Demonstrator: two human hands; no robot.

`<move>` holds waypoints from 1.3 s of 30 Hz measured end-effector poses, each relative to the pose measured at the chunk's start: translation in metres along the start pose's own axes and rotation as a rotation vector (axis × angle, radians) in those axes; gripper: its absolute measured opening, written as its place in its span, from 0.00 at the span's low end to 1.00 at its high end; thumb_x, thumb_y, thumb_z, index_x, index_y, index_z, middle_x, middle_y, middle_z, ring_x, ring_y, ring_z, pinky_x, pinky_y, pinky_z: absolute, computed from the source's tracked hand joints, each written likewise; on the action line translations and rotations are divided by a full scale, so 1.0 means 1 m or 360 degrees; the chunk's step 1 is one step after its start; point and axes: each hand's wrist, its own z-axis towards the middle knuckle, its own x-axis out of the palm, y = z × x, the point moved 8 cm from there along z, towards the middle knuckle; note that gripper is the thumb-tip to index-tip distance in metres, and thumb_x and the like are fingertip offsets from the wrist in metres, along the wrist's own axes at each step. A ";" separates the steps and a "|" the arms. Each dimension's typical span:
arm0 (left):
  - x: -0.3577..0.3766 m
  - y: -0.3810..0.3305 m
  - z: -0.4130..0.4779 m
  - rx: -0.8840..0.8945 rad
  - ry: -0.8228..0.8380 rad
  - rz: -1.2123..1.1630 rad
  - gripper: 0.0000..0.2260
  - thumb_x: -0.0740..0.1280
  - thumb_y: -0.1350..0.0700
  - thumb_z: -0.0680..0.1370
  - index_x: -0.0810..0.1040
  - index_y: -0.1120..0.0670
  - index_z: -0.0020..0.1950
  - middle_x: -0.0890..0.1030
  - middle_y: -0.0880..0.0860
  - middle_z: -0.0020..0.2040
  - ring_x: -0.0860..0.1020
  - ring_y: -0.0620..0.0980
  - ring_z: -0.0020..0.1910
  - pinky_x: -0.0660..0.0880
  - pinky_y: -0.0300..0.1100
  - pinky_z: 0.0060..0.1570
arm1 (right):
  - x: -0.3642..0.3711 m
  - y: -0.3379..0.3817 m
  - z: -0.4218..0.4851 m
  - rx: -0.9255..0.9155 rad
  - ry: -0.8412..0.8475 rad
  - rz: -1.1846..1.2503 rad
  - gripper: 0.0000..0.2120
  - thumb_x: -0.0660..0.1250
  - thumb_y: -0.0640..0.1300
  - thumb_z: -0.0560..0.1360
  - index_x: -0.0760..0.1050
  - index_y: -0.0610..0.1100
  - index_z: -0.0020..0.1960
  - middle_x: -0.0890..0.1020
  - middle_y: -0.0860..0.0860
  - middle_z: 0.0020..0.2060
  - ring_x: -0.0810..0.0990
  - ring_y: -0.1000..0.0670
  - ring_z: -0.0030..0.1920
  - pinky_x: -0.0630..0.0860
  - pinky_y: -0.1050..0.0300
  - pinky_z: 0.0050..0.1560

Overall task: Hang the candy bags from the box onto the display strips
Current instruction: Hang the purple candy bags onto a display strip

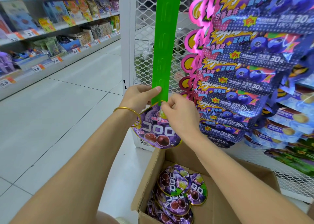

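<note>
A bright green display strip (165, 42) hangs down the middle of the view in front of a white mesh rack. My left hand (140, 96) pinches the strip's lower end, thumb on its front. My right hand (178, 112) pinches the top edge of a round purple grape candy bag (155, 133) right at the strip's bottom end. The bag hangs below both hands. Beneath them an open cardboard box (219, 200) holds several more purple candy bags (176, 196).
Another strip full of blue-and-purple blueberry candy bags (241, 74) hangs close on the right, over shelves of more bags. Store shelves with snacks and price tags (56, 30) line the left side. Pale tiled floor (59, 122) lies between. The white rack post (125, 37) stands behind the strip.
</note>
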 end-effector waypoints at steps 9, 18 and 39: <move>0.000 0.016 0.000 0.0113 0.0172 0.0140 0.03 0.66 0.67 0.74 0.75 0.64 0.47 0.76 0.53 0.34 0.74 0.35 0.24 0.69 0.24 0.30 | 0.025 -0.025 -0.007 0.0004 0.0037 0.0170 0.13 0.63 0.52 0.77 0.71 0.45 0.37 0.73 0.53 0.28 0.74 0.49 0.33 0.69 0.51 0.34; -0.007 0.018 0.004 0.0300 0.0029 0.0452 0.07 0.67 0.65 0.74 0.79 0.61 0.52 0.78 0.51 0.41 0.76 0.34 0.36 0.71 0.24 0.39 | 0.029 -0.035 -0.025 -0.0006 0.0112 0.0183 0.13 0.62 0.42 0.78 0.68 0.43 0.61 0.75 0.49 0.56 0.73 0.50 0.57 0.71 0.56 0.55; 0.056 0.149 -0.059 -0.0181 0.1079 0.0977 0.08 0.68 0.55 0.75 0.77 0.49 0.53 0.77 0.44 0.51 0.76 0.39 0.45 0.71 0.25 0.40 | 0.196 -0.302 -0.180 0.1295 0.1027 0.0125 0.24 0.67 0.41 0.75 0.66 0.34 0.67 0.77 0.44 0.49 0.75 0.42 0.56 0.72 0.57 0.51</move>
